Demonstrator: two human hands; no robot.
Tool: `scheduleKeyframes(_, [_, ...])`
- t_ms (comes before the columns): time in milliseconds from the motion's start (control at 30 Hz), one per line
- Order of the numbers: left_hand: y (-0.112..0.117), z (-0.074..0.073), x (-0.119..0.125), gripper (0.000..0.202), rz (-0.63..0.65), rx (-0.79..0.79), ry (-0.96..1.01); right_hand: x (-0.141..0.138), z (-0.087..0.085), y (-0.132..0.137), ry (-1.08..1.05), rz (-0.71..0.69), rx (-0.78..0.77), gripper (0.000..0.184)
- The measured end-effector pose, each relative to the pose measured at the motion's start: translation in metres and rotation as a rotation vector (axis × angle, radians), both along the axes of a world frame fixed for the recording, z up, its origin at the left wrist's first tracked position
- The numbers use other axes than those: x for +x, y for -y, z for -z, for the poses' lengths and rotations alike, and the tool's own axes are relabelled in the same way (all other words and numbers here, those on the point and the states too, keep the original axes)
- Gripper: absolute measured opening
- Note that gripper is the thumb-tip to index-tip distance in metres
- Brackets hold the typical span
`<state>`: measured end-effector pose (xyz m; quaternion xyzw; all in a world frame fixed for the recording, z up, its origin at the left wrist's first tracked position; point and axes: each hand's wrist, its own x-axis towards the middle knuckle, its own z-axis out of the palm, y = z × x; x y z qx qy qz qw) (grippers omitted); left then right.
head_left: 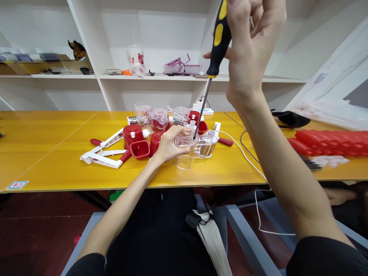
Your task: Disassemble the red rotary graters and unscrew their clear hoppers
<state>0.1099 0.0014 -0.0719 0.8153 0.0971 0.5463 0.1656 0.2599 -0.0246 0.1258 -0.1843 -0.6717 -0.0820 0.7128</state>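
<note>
My right hand (pixel 253 42) is raised at the top of the head view, its fingers closed on a screwdriver (pixel 220 38) with a dark handle and yellow patches. The shaft slants down to the left, and its tip meets or nearly meets a clear plastic housing (pixel 184 141). Fingers and thumb of my left hand (pixel 168 145) grip this housing just above the table. Beside it sits a perforated drum part (pixel 207 148) inside clear plastic. Left of my left hand are a red square cup (pixel 139 149) and a red round part (pixel 133 135).
White arms with red handles (pixel 100 157) lie at the left on the yellow table (pixel 57 153). Clear plastic housings (pixel 159 115) stand behind. Stacked red parts (pixel 330 142), a black item (pixel 293 118) and a white cable (pixel 244 153) are on the right. Shelves (pixel 161 76) rise behind.
</note>
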Motion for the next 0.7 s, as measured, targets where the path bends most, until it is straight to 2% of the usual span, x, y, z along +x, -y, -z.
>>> scheduleKeyframes(67, [0.000,0.000,0.000,0.025,0.001,0.002,0.003,0.001,-0.002,-0.001,-0.026,-0.012,0.081,0.052])
scheduleKeyframes(200, [0.001,-0.001,0.000,0.024,-0.001,0.007,0.009,0.007,-0.003,-0.004,-0.020,0.024,0.069,0.050])
scheduleKeyframes(300, [0.001,-0.001,0.001,0.024,-0.002,-0.009,0.002,0.006,0.001,-0.006,-0.072,-0.106,0.045,0.062])
scheduleKeyframes(367, [0.001,-0.001,0.000,0.025,0.000,-0.011,0.002,0.003,0.003,-0.005,-0.097,-0.155,0.053,0.064])
scheduleKeyframes(500, [0.001,-0.001,0.001,0.026,0.006,0.010,0.015,-0.003,0.001,0.001,-0.099,-0.032,0.074,0.050])
scheduleKeyframes(567, [0.002,-0.002,0.001,0.026,0.009,0.019,0.025,-0.001,-0.001,0.002,-0.067,0.016,0.074,0.050])
scheduleKeyframes(700, [0.002,-0.003,0.001,0.025,-0.006,0.002,0.008,0.005,-0.001,-0.005,-0.060,-0.053,0.089,0.056])
